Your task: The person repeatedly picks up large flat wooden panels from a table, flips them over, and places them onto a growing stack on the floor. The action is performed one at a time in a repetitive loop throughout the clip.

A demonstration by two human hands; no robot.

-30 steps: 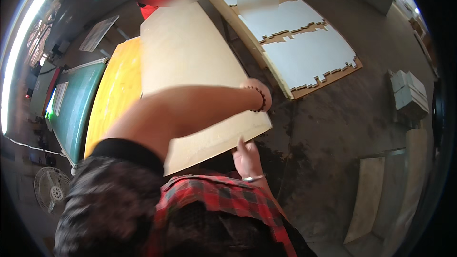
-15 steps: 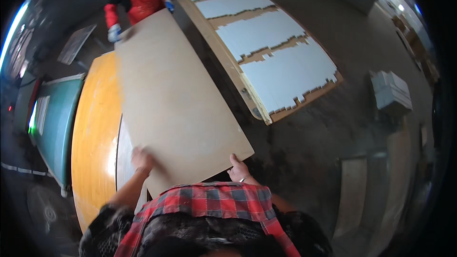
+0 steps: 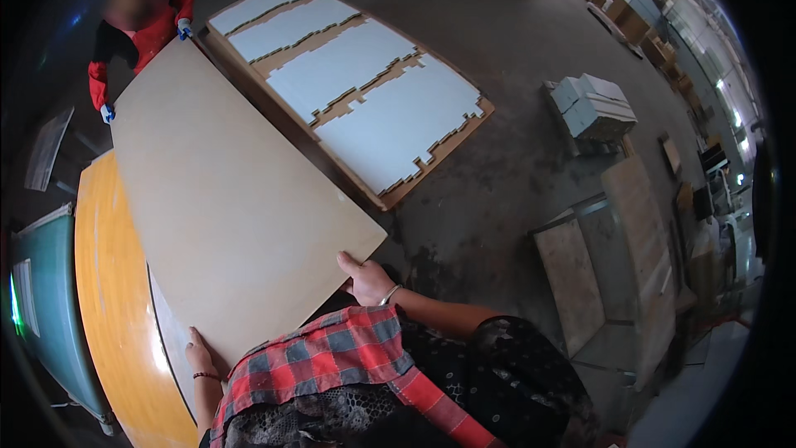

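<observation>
In the head view, a large beige board (image 3: 224,191) slants from the far upper left to just before the person's red-and-grey checked cloth (image 3: 323,353); the right hand (image 3: 365,276) pinches it near its near right corner, thumb on the top face and the other fingers at or under the edge; the left hand (image 3: 199,354) is at the board's near left edge, its thumb side up, and I cannot tell how far its fingers close, since they are hidden; a beaded bracelet (image 3: 206,376) circles the left wrist, a pale bangle (image 3: 391,294) the right.

At the far end a co-worker in red and black (image 3: 153,46) has a gloved hand (image 3: 184,29) at one corner and another gloved hand (image 3: 108,114) at the other; left of the board lie a yellow surface (image 3: 108,265) and, farther out, a green one (image 3: 51,299); a pale surface (image 3: 170,336) shows just beside the left hand; to the right, white pieces (image 3: 398,124) cover much of a brown panel (image 3: 401,197); white cartons (image 3: 595,106) stand well apart, beyond the dark floor (image 3: 489,199).
</observation>
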